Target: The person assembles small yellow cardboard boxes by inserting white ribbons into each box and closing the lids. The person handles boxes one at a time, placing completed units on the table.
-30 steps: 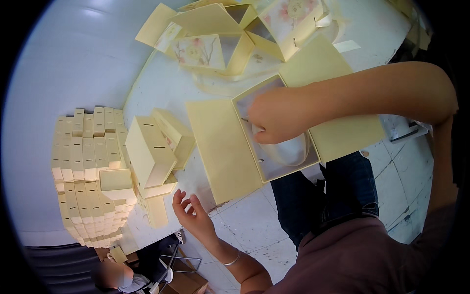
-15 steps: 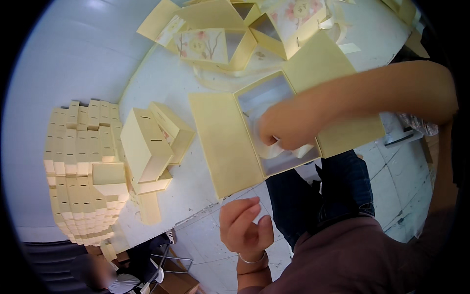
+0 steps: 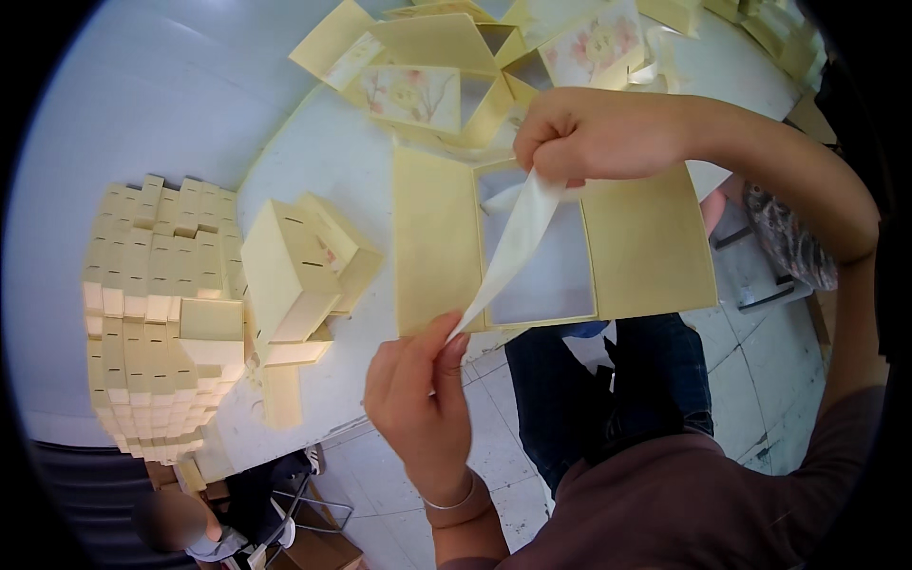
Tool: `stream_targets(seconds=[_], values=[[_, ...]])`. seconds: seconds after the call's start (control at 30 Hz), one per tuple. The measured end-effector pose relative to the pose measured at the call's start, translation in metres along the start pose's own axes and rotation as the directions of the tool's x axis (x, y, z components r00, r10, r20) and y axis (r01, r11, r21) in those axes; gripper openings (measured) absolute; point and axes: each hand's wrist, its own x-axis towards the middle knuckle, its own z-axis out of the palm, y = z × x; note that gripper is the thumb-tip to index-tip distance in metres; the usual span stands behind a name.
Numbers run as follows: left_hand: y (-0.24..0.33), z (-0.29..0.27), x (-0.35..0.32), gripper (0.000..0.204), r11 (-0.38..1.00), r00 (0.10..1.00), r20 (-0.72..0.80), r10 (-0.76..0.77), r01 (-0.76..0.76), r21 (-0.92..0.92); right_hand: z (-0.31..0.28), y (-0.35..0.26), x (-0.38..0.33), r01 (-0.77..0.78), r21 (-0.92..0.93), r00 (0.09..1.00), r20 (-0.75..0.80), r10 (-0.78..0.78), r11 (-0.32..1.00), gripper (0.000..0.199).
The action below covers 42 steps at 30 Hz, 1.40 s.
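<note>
A cream satin ribbon [image 3: 518,242] is stretched between both hands above an open pale-yellow gift box [image 3: 546,242] that lies flat on the white table [image 3: 351,171], flaps spread left and right. My right hand [image 3: 589,133] pinches the ribbon's upper end over the box's far edge. My left hand [image 3: 418,399] grips the lower end just off the table's near edge.
A tall stack of flat yellow box blanks [image 3: 157,304] stands at the left, with a few folded boxes [image 3: 299,266] beside it. More open boxes with floral lining [image 3: 427,85] lie at the far side. Another person [image 3: 180,522] sits below the table at the lower left.
My right hand lifted out of the box with the ribbon. My left hand rose from beside the table edge and took the ribbon's other end, pulling it taut.
</note>
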Motion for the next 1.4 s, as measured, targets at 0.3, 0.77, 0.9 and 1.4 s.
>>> stream_targets(seconds=[0.3,0.77,0.9,1.4], values=[[-0.011,-0.017,0.005,0.019,0.760,0.837,-0.105,0.537,-0.425,0.491,0.013,0.006,0.000,0.309,-0.562,0.845,-0.208,-0.493,0.767,0.030],[-0.024,0.057,0.001,0.017,0.658,0.616,-0.253,0.746,-0.624,0.421,0.040,-0.013,0.019,-0.253,0.636,0.770,0.589,-0.247,0.729,0.032],[-0.028,0.053,-0.004,0.021,0.750,0.749,-0.156,0.644,-0.580,0.318,0.056,-0.005,0.016,-0.286,0.769,0.871,0.458,-0.181,0.571,0.031],[-0.054,0.033,0.001,0.053,0.907,0.921,-0.378,-0.091,-0.080,-0.414,0.059,0.022,0.031,0.120,-0.156,0.986,0.132,-0.100,0.980,0.030]])
